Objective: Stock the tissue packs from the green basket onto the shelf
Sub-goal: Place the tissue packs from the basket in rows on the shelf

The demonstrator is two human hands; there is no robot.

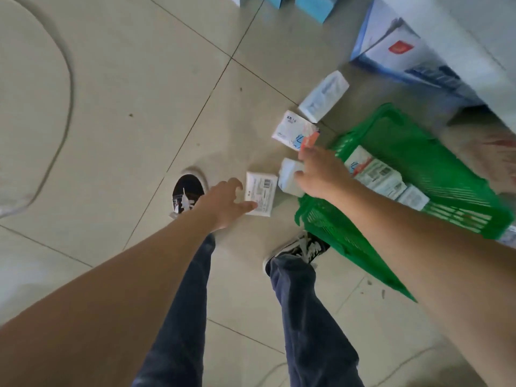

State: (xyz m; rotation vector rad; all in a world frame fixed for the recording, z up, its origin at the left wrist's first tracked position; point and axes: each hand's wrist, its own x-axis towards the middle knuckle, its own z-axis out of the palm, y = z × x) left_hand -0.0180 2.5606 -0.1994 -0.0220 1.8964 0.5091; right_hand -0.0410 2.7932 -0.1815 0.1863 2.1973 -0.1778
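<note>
Your left hand (226,202) holds nothing: fingers loosely curled, thumb tip touching the near corner of a white tissue pack (261,193) lying flat on the floor tiles (125,79), barcode up, long axis running away from you. Your right hand (318,174) reaches out with fingers over a second pack (289,177); whether it grips is unclear. The green basket (418,152) lies tipped to the right, packs inside (374,174). Two more packs (293,129) lie beyond. Bare floor opens leftward.

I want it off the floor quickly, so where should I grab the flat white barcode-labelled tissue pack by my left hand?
Pinch the flat white tissue pack across its near short edge, from the left hand's side; it lies flat, clear of the others.
</note>
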